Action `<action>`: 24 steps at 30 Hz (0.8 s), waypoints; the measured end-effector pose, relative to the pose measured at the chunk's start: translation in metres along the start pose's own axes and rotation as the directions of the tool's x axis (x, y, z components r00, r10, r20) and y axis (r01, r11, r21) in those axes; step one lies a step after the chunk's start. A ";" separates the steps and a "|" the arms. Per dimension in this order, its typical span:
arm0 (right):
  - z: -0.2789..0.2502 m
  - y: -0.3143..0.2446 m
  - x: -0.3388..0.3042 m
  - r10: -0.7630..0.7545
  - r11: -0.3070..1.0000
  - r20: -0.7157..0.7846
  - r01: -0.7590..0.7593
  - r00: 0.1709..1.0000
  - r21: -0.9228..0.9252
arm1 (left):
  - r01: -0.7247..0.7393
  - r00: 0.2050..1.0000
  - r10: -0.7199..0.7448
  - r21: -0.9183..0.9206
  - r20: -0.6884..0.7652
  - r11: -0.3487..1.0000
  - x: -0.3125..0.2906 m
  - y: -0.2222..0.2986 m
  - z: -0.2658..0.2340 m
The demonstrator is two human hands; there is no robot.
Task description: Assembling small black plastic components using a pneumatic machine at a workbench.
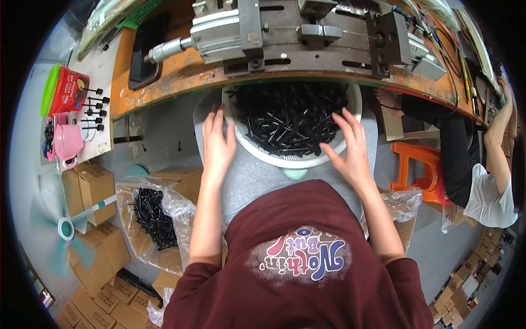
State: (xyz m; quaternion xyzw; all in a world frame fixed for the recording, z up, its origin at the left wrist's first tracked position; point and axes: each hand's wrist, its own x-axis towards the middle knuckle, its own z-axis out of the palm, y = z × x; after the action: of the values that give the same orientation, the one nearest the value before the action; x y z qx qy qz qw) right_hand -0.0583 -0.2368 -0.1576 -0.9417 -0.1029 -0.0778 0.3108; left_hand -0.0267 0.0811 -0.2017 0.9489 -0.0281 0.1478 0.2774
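A round white plastic basket (285, 163) rests on my lap, its far side tucked below the bench edge. Small black pin-like parts (285, 120), thin-stemmed and too jumbled to name, fill it. My left hand (218, 145) is at the basket's left rim, fingers stretched out and holding nothing. Over the right rim, my right hand (350, 147) has its thumb and fingers spread, close to the black parts. Whether either hand presses on the rim I cannot tell.
A metal fixture (329, 55) stands on the wooden bench (181, 68), with a dark phone (145, 63) to its left. A bag-lined carton (156, 219) of black parts stands at left, near a fan (66, 229). Right are an orange stool (402, 164) and another person (490, 192).
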 end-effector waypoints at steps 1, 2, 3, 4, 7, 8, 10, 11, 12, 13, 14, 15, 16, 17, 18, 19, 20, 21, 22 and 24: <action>0.001 0.005 -0.011 0.020 1.000 -0.006 -0.019 1.000 0.024 | 0.003 1.000 -0.002 -0.067 0.006 0.998 -0.001 0.021 -0.017; 0.002 0.007 -0.020 0.034 0.998 -0.007 -0.034 0.999 0.053 | 0.052 0.996 -0.031 -0.253 0.085 0.966 -0.001 0.044 -0.036; 0.004 0.006 -0.027 0.035 0.997 0.005 -0.035 0.999 0.065 | 0.045 0.991 0.002 -0.334 0.137 0.942 -0.003 0.061 -0.050; 0.008 0.005 -0.034 0.033 0.996 0.021 -0.034 0.999 0.078 | 0.056 0.979 0.040 -0.448 0.202 0.892 -0.003 0.086 -0.069; 0.007 -0.009 -0.043 -0.043 0.994 0.017 0.041 0.999 0.105 | 0.018 0.935 0.251 -0.739 0.252 0.674 0.010 0.154 -0.126; 0.007 -0.016 -0.041 -0.088 0.990 0.004 0.087 0.996 0.110 | 0.129 0.905 0.292 -0.853 0.309 0.505 0.013 0.169 -0.149; 0.015 -0.025 -0.037 -0.179 0.971 -0.037 0.182 0.983 0.157 | 0.139 0.920 0.301 -0.927 0.251 0.350 0.010 0.198 -0.172; 0.013 -0.035 -0.033 -0.202 0.963 -0.053 0.208 0.978 0.173 | 0.218 0.955 0.018 -0.739 0.298 0.637 -0.009 0.227 -0.165; 0.009 -0.037 -0.032 -0.229 0.959 -0.077 0.239 0.970 0.154 | 0.387 0.911 -0.259 -0.443 0.322 0.809 -0.026 0.249 -0.148; 0.003 -0.045 -0.030 -0.237 0.956 -0.086 0.248 0.968 0.158 | 0.077 0.994 0.020 -0.794 0.111 0.603 -0.021 0.260 -0.150; -0.001 -0.051 -0.027 -0.247 0.950 -0.094 0.260 0.964 0.171 | -0.059 0.930 0.334 -0.961 -0.151 -0.271 -0.018 0.272 -0.150; -0.004 -0.054 -0.025 -0.260 0.944 -0.098 0.275 0.960 0.181 | 0.150 0.748 0.560 -0.732 -0.356 -0.665 -0.014 0.283 -0.150; -0.008 -0.057 -0.025 -0.257 0.943 -0.116 0.275 0.960 0.186 | 0.204 0.764 0.568 -0.719 -0.307 -0.664 -0.005 0.278 -0.168; -0.012 -0.058 -0.024 -0.261 0.942 -0.132 0.282 0.956 0.184 | 0.257 0.781 0.569 -0.699 -0.257 -0.668 0.004 0.271 -0.184; -0.017 -0.061 -0.022 -0.265 0.940 -0.145 0.289 0.953 0.183 | 0.254 0.744 0.626 -0.767 -0.235 -0.589 0.021 0.257 -0.192; -0.020 -0.064 -0.019 -0.278 0.932 -0.145 0.303 0.950 0.198 | 0.159 0.794 0.565 -0.820 -0.225 -0.550 0.019 0.252 -0.194; -0.022 -0.067 -0.015 -0.292 0.924 -0.146 0.318 0.945 0.214 | 0.080 0.833 0.511 -0.867 -0.213 -0.492 0.019 0.248 -0.197; -0.028 -0.070 -0.010 -0.307 0.917 -0.173 0.340 0.936 0.209 | 0.010 0.822 0.510 -0.888 -0.254 -0.459 0.020 0.237 -0.195; -0.036 -0.074 0.000 -0.325 0.908 -0.200 0.364 0.924 0.207 | -0.062 0.806 0.513 -0.903 -0.297 -0.426 0.021 0.226 -0.192; -0.051 -0.085 0.018 -0.367 0.880 -0.246 0.421 0.897 0.220 | -0.080 0.505 0.791 -0.931 -0.346 -0.357 0.063 0.180 -0.200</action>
State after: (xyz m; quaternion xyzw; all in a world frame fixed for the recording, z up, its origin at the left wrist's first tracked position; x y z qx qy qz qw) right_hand -0.0654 -0.1981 -0.0645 -0.8377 -0.2713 -0.2176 0.4212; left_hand -0.0437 0.0378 0.0714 0.3119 -0.5949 -0.0656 0.7379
